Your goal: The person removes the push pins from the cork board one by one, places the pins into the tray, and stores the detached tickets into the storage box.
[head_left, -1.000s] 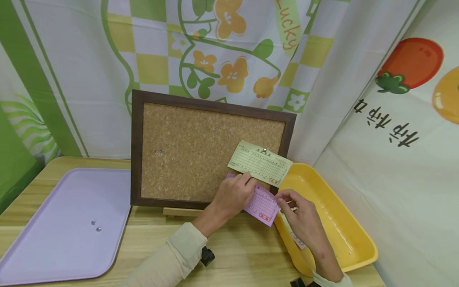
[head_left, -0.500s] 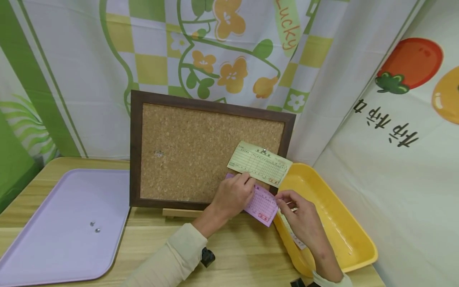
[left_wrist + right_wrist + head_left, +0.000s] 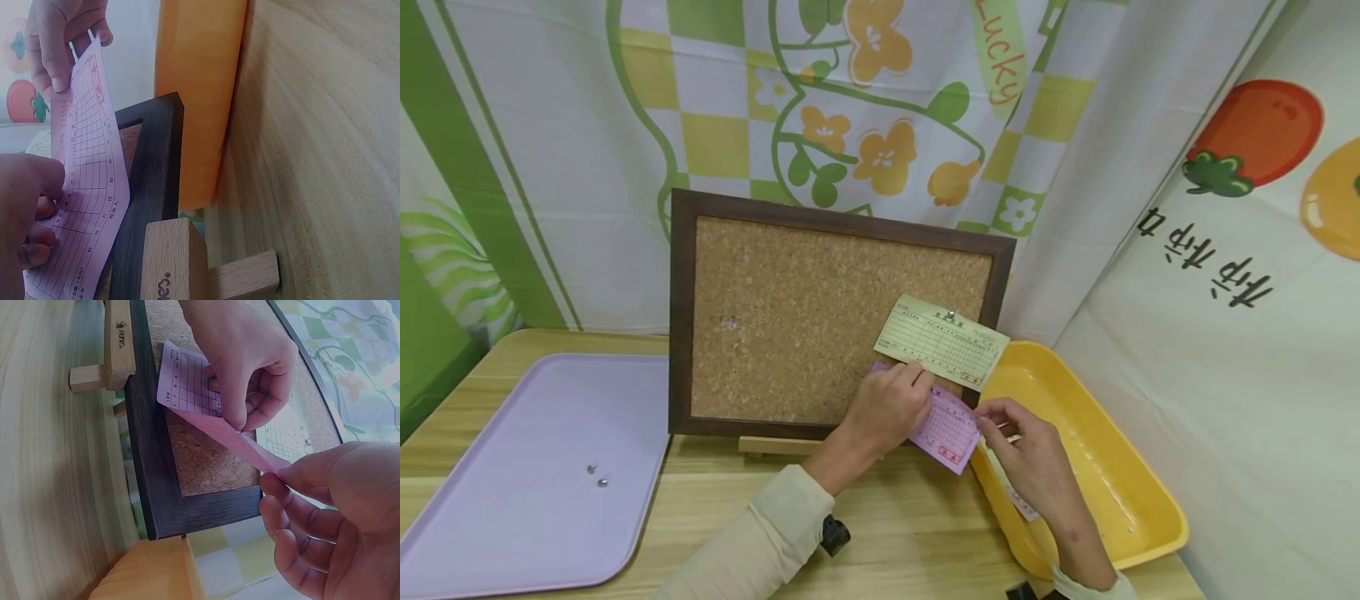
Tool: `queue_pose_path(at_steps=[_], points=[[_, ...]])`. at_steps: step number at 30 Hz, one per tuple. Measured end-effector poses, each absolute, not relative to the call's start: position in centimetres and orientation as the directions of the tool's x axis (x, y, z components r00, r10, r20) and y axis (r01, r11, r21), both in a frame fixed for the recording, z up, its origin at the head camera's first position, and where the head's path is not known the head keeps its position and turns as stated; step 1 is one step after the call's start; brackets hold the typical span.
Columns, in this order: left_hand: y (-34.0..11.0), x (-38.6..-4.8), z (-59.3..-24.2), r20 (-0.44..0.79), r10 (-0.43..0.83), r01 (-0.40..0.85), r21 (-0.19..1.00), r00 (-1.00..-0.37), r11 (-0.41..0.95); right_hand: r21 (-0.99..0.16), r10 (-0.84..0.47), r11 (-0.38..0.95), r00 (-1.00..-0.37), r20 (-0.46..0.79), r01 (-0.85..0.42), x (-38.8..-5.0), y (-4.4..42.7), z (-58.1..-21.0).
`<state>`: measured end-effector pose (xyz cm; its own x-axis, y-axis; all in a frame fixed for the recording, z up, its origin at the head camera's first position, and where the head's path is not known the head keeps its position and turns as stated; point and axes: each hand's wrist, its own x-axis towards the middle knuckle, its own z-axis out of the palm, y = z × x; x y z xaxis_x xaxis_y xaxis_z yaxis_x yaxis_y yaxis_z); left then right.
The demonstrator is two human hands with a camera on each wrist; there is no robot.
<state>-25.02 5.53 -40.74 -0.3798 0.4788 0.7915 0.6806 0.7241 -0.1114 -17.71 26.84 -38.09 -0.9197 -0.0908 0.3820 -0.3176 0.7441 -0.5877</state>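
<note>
A purple slip (image 3: pixel 946 432) lies across the lower right of a framed cork board (image 3: pixel 820 308). The left hand (image 3: pixel 887 410) pinches its upper edge near the middle, against the board. Between thumb and forefinger, the right hand (image 3: pixel 1037 458) holds the slip's right corner, and the right wrist view shows the slip (image 3: pixel 219 434) bent out from the cork. Just above, a green slip (image 3: pixel 943 342) hangs from a silver pin (image 3: pixel 952 315). Whether the left fingers hide a pin cannot be told.
At the left lies a lilac tray (image 3: pixel 535 500) with two small pins (image 3: pixel 602 482). A yellow bin (image 3: pixel 1131 492) with a paper slip (image 3: pixel 1021 502) inside stands right of the board. A wooden stand (image 3: pixel 172 262) supports the board. Patterned cloth hangs behind.
Both hands keep their hold on the purple slip, with no clear movement. The whole head view has shifted very slightly.
</note>
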Motion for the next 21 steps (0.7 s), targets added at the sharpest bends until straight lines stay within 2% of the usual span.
queue_pose_path(at_steps=[12, 21], points=[[5.31, -24.85, -40.63, 0.805, 0.424, 0.700, -0.015, -0.416, 0.714, -0.596, -0.091, 0.736, -0.920, 0.381, -0.320, -17.67, 26.80, -38.15], [5.51, -24.81, -40.46, 0.783, 0.436, 0.691, -0.009, -0.445, 0.722, -0.588, -0.090, 0.747, -0.924, 0.372, -0.310, -17.67, 26.79, -38.04]])
